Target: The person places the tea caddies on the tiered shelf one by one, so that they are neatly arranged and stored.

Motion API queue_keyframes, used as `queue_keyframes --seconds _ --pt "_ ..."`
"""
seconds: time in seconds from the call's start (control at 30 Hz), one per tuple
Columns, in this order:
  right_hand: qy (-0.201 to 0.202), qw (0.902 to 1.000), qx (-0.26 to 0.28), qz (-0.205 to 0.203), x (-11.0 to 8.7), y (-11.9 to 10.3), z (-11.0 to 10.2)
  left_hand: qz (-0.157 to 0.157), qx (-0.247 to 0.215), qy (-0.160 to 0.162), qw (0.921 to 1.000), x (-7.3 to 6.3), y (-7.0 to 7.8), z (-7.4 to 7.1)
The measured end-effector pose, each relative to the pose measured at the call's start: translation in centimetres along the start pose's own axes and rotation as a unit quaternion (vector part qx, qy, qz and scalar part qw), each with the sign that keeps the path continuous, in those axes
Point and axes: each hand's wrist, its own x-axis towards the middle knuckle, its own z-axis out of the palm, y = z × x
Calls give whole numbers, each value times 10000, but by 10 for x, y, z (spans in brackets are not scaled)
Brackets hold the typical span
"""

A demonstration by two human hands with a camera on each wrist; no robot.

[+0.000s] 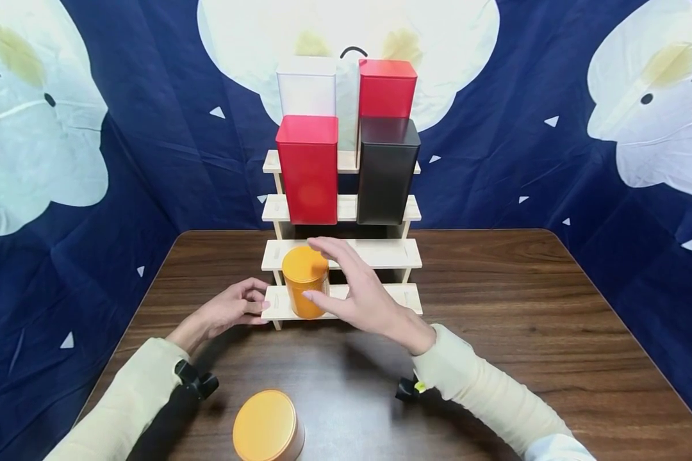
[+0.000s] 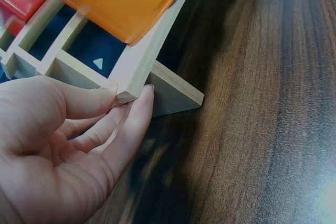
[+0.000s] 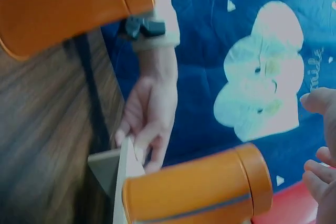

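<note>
An orange round canister point(image 1: 305, 288) stands upright toward the left end of the lowest step of a pale wooden tiered rack point(image 1: 380, 255). My left hand point(image 1: 238, 305) pinches the left end of that step, thumb on top and fingers below, as the left wrist view shows. Beside the canister is my right hand point(image 1: 357, 288), its thumb and fingers spread and holding nothing. In the right wrist view, a gap shows between the right fingers point(image 3: 320, 179) and the canister point(image 3: 194, 187).
A second orange canister point(image 1: 265, 426) stands on the dark wood table point(image 1: 496, 307) near the front. On the rack's upper steps are a red tin point(image 1: 307, 173), a black tin point(image 1: 387, 173), a white tin point(image 1: 307, 89) and another red tin point(image 1: 387, 89). Blue cloth point(image 1: 207, 160) hangs behind.
</note>
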Motion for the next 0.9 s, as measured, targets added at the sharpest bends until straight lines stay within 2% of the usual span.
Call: queue_keyframes --seconds 0.1,0.3,0.4,0.57,0.9 --pt "-221 9996 47 -173 -2 -10 4 -6 3 -9 10000 0 1 0" --pt "-726 9970 103 -233 -15 -19 20 14 -19 -21 10000 0 0 -1" --pt "-1034 9934 495 28 -24 -22 30 20 -52 -15 10000 0 0 -1" --pt "-1507 9803 1157 542 -39 -26 43 20 -55 -4 10000 0 -1 -1" --pt "-2327 9618 1272 679 -56 -33 54 59 -126 -36 9999 0 -2 -1"
